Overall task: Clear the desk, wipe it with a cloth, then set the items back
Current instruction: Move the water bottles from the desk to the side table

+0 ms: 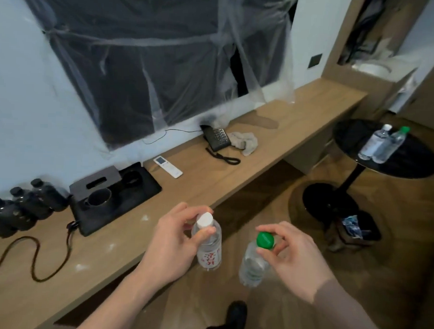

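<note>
**A bottle in each hand, off the desk edge**

Both forearms reach forward, wrists level, hands held over the floor. The left hand pinches the neck of the white-capped bottle, thumb under the cap. The right hand grips the green cap of the other bottle with its fingertips; the bottle hangs tilted. The desk runs ahead-left of the hands, the cloth far ahead on it, beside the phone.

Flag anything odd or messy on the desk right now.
White flecks or smudges dot the desk near its front edge. A crumpled cloth lies bunched beside the phone, and a darker, wet-looking patch shows further right. Nothing looks damaged.
</note>
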A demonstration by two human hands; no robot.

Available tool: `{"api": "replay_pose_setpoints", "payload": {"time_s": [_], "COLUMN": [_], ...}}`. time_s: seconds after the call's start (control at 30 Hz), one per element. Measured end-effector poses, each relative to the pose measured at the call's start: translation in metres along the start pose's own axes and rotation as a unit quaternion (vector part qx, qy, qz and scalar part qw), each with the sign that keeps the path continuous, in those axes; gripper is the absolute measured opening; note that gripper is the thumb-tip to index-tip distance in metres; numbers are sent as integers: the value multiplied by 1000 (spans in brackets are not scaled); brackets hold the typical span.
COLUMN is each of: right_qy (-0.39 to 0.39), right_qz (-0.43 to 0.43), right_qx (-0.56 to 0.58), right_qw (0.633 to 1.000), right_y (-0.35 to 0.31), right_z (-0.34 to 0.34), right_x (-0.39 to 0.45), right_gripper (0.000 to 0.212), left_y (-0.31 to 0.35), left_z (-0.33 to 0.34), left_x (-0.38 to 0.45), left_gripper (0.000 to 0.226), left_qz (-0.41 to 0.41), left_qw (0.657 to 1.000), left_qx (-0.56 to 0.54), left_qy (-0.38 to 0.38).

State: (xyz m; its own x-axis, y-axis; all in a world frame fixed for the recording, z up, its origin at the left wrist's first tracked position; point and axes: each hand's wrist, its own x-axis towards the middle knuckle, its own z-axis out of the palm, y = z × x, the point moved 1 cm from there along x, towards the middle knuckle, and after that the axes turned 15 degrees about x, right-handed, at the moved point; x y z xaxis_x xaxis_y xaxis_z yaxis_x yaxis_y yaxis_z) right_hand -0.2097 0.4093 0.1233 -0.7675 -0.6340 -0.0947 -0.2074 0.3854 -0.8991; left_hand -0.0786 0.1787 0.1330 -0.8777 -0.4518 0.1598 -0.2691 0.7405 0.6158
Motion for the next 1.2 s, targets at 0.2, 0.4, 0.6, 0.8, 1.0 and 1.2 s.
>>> {"api": "replay_pose_setpoints", "payload": {"time_s": [0.2, 0.4, 0.6, 0.8, 1.0, 1.2], "right_qy": [47, 52, 102, 151, 143, 94], "right_qz": [27, 63, 68, 44, 16, -10], "right_qx": [-2, -37, -10, 0, -13, -44], "right_qw": [999, 996, 992, 987, 990, 995], "right_y": [44, 71, 102, 135, 179, 234], "right_z": [-71, -152, -224, -303, -386, -484], "right_x": [30, 79, 97, 110, 126, 142], "right_gripper": [39, 37, 40, 40, 41, 41], "left_y": [33, 68, 121, 185, 254, 329], "left_z": [67, 131, 186, 235, 298, 357], "left_x": [69, 144, 215, 265, 288, 296], "left_gripper": [24, 26, 29, 28, 28, 27], "left_qz": [16, 31, 66, 84, 75, 15], "left_qw": [999, 997, 991, 987, 990, 996], "left_qx": [-6, -16, -21, -27, -18, -9], "left_qy": [-41, -75, -117, -135, -117, -87]}}
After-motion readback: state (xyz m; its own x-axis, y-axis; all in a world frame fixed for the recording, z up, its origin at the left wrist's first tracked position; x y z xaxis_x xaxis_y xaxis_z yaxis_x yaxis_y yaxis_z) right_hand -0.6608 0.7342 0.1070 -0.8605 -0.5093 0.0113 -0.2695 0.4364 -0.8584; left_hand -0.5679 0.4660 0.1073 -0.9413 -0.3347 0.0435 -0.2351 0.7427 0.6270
